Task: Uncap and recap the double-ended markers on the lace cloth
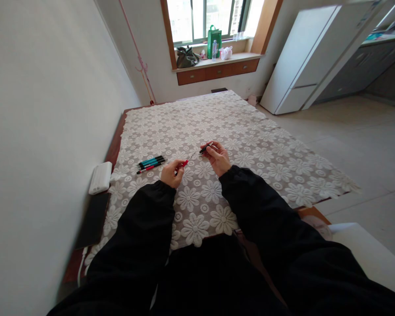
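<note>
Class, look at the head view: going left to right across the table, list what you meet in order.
White box → pens on the cloth → left hand with the red pen part → right hand with the black pen part.

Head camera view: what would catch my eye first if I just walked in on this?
Likely the two hands at the centre, over a white flowered lace cloth: the left hand holds a red pen part, the right hand a black pen piece. Just left of them, a small row of pens lies on the cloth. Beyond, a bright window has bags on its sill.
</note>
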`<state>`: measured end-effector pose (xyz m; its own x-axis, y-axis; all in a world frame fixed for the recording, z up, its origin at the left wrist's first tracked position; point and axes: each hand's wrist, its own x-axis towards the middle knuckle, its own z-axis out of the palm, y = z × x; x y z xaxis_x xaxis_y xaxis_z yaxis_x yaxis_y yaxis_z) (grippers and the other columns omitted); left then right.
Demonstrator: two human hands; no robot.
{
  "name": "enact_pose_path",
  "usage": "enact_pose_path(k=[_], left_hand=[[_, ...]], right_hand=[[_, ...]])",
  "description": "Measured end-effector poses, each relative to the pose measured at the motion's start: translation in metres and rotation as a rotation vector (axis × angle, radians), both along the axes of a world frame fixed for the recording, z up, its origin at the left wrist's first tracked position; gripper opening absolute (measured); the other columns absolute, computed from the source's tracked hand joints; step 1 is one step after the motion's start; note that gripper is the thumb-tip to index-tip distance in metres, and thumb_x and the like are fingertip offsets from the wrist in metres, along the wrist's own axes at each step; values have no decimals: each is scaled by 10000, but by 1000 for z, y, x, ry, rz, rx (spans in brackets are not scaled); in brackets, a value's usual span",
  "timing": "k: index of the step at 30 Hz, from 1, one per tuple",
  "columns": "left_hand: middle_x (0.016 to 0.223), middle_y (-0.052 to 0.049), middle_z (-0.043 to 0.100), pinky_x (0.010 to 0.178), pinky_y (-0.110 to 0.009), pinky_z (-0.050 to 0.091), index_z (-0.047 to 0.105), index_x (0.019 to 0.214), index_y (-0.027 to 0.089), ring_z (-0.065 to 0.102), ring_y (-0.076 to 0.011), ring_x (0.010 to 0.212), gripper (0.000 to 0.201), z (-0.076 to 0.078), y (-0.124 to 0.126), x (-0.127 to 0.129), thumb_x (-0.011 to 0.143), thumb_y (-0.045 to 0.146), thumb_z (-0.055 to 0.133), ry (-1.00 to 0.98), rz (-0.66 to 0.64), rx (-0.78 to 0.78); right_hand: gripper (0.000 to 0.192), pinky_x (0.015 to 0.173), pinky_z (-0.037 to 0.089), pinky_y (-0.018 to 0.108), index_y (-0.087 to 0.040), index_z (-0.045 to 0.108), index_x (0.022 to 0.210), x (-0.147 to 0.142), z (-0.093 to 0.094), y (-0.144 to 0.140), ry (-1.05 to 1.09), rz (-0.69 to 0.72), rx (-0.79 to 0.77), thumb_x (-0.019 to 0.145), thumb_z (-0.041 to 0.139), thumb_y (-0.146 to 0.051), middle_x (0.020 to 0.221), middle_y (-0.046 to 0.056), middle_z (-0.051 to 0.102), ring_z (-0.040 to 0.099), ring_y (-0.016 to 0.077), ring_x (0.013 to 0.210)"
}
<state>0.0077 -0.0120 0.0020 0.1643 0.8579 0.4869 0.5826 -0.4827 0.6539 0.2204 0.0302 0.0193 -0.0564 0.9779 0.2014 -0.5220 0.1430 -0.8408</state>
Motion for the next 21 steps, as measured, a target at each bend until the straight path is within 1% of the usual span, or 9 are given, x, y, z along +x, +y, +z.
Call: enact_pose_path(k=[4, 9, 14, 21], left_hand=[[745, -12, 679, 648, -289, 502, 669, 992, 199, 622, -156, 657, 234, -2, 1, 0, 812, 213, 519, 1, -16, -6], [762, -13, 688, 646, -284, 494, 680, 990, 195, 619, -152, 658, 240, -4, 1, 0, 808, 204, 524, 13, -14, 0], [768, -13, 691, 649, -283, 494, 682, 985, 195, 617, -149, 655, 242, -2, 0, 1, 804, 200, 521, 19, -18, 3], [773, -19, 694, 648, -283, 488, 680, 992, 185, 611, -148, 647, 245, 1, -1, 2, 815, 210, 512, 23, -23, 1]], right_hand=[[396, 705, 555, 284, -243, 567, 940, -2, -1, 0, -27, -20, -10, 705, 807, -454, 947, 16, 721, 671, 153, 833], [393, 690, 546, 270, -234, 572, 932, -2, 0, 0, -2, -26, -4, 697, 814, -434, 944, 17, 722, 673, 150, 834], [400, 691, 543, 270, -235, 571, 938, -2, 0, 0, -34, -33, -21, 691, 810, -439, 931, 13, 722, 672, 147, 824], [416, 700, 539, 247, -221, 581, 926, -3, -3, -1, -3, 44, -45, 658, 848, -394, 929, 13, 736, 677, 135, 817]])
